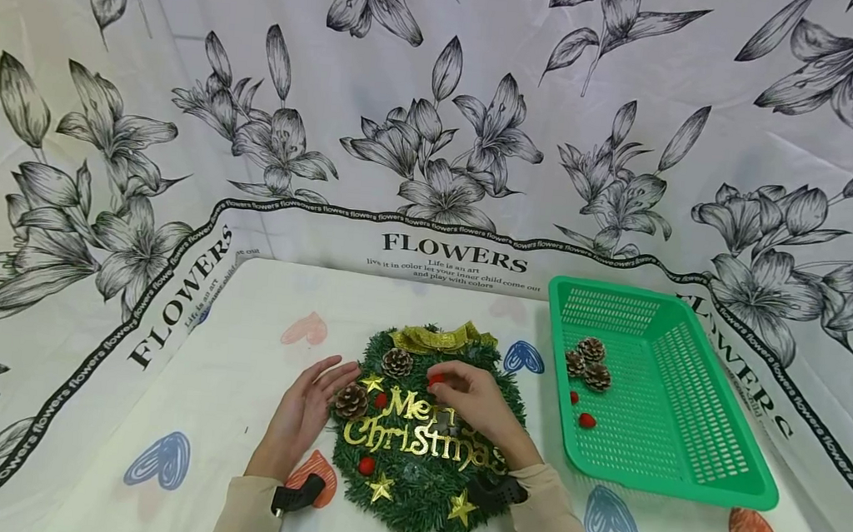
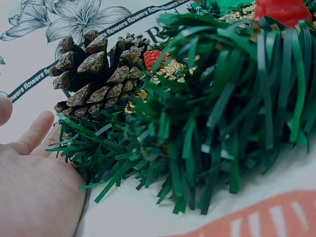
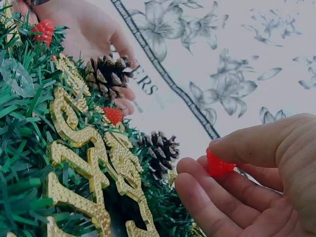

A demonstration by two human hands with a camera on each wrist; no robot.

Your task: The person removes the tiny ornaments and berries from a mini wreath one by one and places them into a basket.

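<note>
A green tinsel wreath [image 1: 416, 499] lies on the table, bearing gold "Merry Christmas" lettering [image 1: 420, 441], gold stars and a gold bow [image 1: 443, 338]. Between thumb and fingers, my right hand [image 1: 479, 400] pinches a small red berry [image 3: 219, 165] above the wreath's upper right part. My left hand [image 1: 302, 411] stays at the wreath's left edge with fingers extended, beside a pinecone [image 1: 351, 401]; in the left wrist view its palm faces the tinsel. A second pinecone [image 1: 397, 363] sits near the bow. Red berries [image 1: 367, 465] dot the wreath's left side.
To the right stands a green plastic basket [image 1: 668, 485] with several pinecones [image 1: 596, 377] and two red berries [image 1: 587, 421] along its left side. A white cloth with printed hearts covers the table, and a flower-patterned curtain [image 1: 444, 134] hangs behind.
</note>
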